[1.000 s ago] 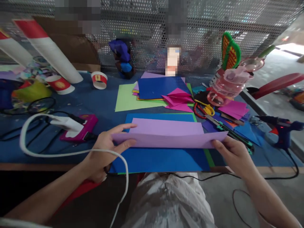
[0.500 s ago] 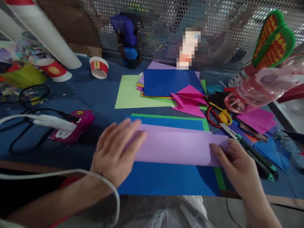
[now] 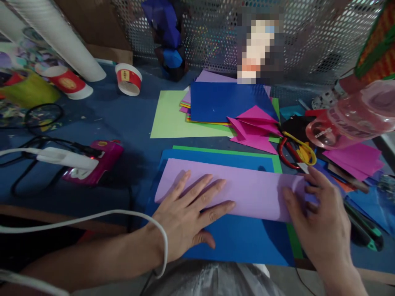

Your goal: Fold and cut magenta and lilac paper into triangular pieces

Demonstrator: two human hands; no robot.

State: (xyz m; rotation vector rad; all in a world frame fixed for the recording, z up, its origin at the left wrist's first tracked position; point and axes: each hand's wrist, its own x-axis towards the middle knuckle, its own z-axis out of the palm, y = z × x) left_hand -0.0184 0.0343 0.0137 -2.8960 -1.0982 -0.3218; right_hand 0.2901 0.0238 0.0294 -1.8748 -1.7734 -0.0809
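lilac folded paper [image 3: 247, 189], centre frame, on blue sheet [image 3: 240, 242]; left hand [image 3: 188, 213] and right hand [image 3: 321, 222] flat on it, fingers spread wide.

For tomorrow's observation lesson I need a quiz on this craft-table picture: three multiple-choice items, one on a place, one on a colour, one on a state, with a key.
1. Where do the yellow-handled scissors lie?
A. right of the pink folded paper
B. beside the paper cups
C. on the purple sheet

2. What colour is the sheet directly under the folded purple paper?
A. red
B. blue
C. white

3. How does the left hand rest?
A. closed in a fist
B. pinching a corner
C. flat, fingers spread

Key: 1 A, the scissors sit just right of the pink folded paper. 2 B, a blue sheet shows beneath the purple paper. 3 C, the left hand presses flat on the purple paper; the right hand holds its other end.
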